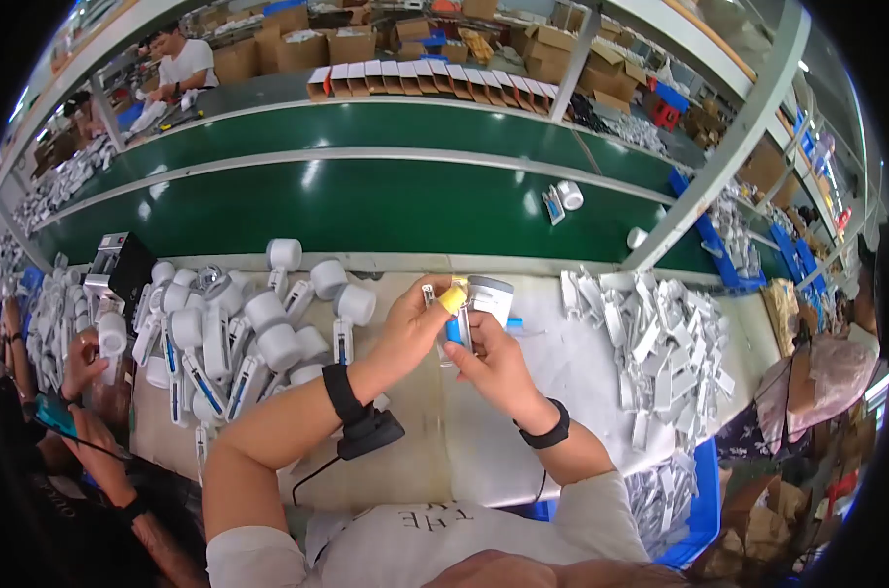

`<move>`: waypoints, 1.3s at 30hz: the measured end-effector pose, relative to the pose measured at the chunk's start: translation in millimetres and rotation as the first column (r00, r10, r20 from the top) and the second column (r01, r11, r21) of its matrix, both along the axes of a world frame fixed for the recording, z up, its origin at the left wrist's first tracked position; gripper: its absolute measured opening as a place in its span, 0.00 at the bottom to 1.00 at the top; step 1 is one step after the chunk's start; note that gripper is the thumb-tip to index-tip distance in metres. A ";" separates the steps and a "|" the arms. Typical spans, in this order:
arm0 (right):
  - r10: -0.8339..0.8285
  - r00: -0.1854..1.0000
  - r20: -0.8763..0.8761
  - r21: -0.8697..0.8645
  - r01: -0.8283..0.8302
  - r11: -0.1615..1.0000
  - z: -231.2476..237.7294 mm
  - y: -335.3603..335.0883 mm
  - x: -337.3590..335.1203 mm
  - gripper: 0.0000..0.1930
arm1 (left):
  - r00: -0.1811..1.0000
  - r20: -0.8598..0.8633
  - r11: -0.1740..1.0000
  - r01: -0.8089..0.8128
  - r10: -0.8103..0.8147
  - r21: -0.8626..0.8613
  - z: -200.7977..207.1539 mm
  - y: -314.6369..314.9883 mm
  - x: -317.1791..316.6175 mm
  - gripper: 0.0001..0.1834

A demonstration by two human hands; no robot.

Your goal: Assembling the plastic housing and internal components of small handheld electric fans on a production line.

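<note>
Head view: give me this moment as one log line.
left hand and right hand: together on narrow piece; grey-rimmed round head: just beyond; round-headed devices: piled left; slim white parts: piled right

Smooth plastic piece (453, 331) in my hands (495, 368)
It looks partly clear; the white parts (660, 353) look like satin plastic, the green belt (415, 201) glossy, my table (503, 441) matt, the boxes (351, 47) dull cardboard.
</note>
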State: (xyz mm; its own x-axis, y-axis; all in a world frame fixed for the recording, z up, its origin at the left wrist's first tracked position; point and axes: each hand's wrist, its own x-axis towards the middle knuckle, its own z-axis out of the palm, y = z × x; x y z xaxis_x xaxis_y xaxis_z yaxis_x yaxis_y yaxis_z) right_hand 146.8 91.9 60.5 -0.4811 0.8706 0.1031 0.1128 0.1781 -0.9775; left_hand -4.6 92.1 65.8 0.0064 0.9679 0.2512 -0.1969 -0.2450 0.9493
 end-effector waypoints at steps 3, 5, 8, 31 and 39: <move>0.008 0.996 0.089 0.055 -0.013 0.998 -6.5 -25.3 18.4 0.17 | 0.982 -0.186 0.999 0.012 -0.019 -0.039 -1.6 -28.4 9.5 0.11; 0.003 0.919 0.395 0.291 -0.128 0.948 -3.9 -34.7 38.2 0.22 | 0.997 -0.062 0.999 -0.034 0.034 0.007 -2.9 -38.6 15.4 0.12; -0.213 0.959 0.188 0.730 0.009 0.684 -5.6 -31.8 60.8 0.33 | 0.912 0.377 0.913 0.284 -0.163 -0.292 12.3 -53.6 7.7 0.16; 0.152 0.957 0.247 0.625 -0.277 0.729 20.4 13.2 66.1 0.35 | 0.955 0.054 0.857 0.285 -0.290 -0.429 7.0 -75.1 -0.3 0.09; 0.027 0.917 0.399 0.720 -0.331 0.610 35.2 0.4 64.2 0.35 | 0.956 -0.107 0.887 0.206 -0.272 -0.412 -0.8 -71.6 -4.5 0.08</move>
State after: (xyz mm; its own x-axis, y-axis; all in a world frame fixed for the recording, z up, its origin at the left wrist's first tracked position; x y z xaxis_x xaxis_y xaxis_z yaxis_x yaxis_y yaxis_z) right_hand 211.0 92.3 95.7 -0.7521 0.4365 0.4938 0.2634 0.8859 -0.3820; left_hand -9.2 20.6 65.0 0.2573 0.9508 -0.1727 -0.0419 0.1895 0.9810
